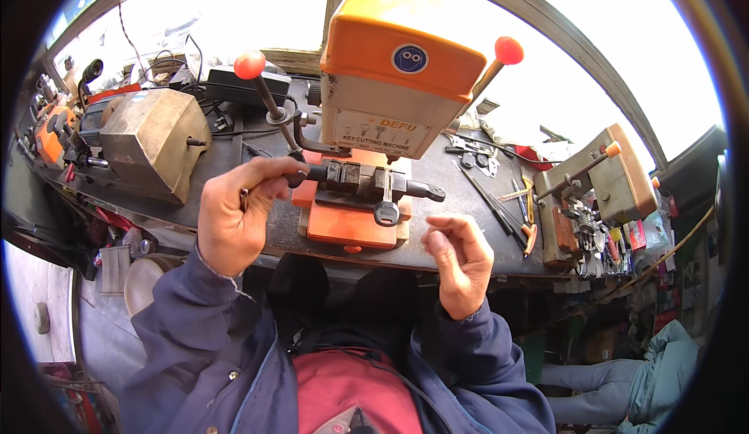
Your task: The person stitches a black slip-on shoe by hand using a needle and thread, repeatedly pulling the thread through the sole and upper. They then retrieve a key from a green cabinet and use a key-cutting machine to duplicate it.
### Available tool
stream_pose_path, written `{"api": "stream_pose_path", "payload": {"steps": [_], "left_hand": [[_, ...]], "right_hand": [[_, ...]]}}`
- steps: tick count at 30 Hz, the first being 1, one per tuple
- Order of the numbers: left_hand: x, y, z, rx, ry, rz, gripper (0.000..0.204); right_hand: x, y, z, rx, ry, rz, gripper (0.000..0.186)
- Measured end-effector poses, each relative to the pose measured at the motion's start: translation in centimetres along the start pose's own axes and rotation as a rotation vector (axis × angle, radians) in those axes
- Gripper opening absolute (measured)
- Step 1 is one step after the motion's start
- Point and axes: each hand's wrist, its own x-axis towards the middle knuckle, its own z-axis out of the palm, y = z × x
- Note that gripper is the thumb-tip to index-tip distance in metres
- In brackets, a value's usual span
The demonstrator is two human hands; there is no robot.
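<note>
On the bench before me stands a key cutting machine (pixel 390 99), with an orange hood and a pale front. Below its head a dark metal key clamp (pixel 359 178) sits above an orange base. A key (pixel 386 212) with a black head hangs at the clamp's front. My left hand (pixel 234 219) has thumb and fingers closed on the dark knob (pixel 298 177) at the clamp's left end. Something small and brownish shows among its fingers, too small to name. My right hand (pixel 460 262) is raised right of the base, fingers loosely curled, nothing visible in them, near the clamp's right lever (pixel 425 191).
Levers with a red ball (pixel 250 64) and another red ball (pixel 509 50) flank the machine. A boxy grey-beige machine (pixel 156 138) stands left, another machine (pixel 605 177) right. Pliers (pixel 530 235) and rods lie between. Someone in grey trousers (pixel 589 391) is at lower right.
</note>
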Motion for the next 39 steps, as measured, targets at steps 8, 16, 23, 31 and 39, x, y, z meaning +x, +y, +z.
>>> {"api": "stream_pose_path", "payload": {"steps": [8, 16, 23, 31, 39], "left_hand": [[3.8, -2.3, 1.3, 0.102, -0.109, -0.003, 0.018], [4.8, -3.0, 2.6, 0.160, -0.069, 0.011, 0.011], [5.1, -2.2, 2.6, 0.183, -0.120, -0.129, 0.020], [3.7, -3.1, 2.5, 0.009, 0.025, -0.006, 0.018], [-4.7, -5.9, 0.3, -0.184, 0.278, -0.165, 0.036]], "right_hand": [[4.1, 2.9, -1.3, -0.199, 0.134, -0.226, 0.024], [4.5, 3.3, -1.3, -0.205, 0.102, -0.221, 0.023], [4.7, 3.7, -1.7, -0.190, 0.078, -0.212, 0.020], [6.8, 5.8, -6.8, -0.357, 0.212, -0.092, 0.011], [11.5, 9.5, -9.9, -0.904, 0.024, -0.063, 0.011]]}}
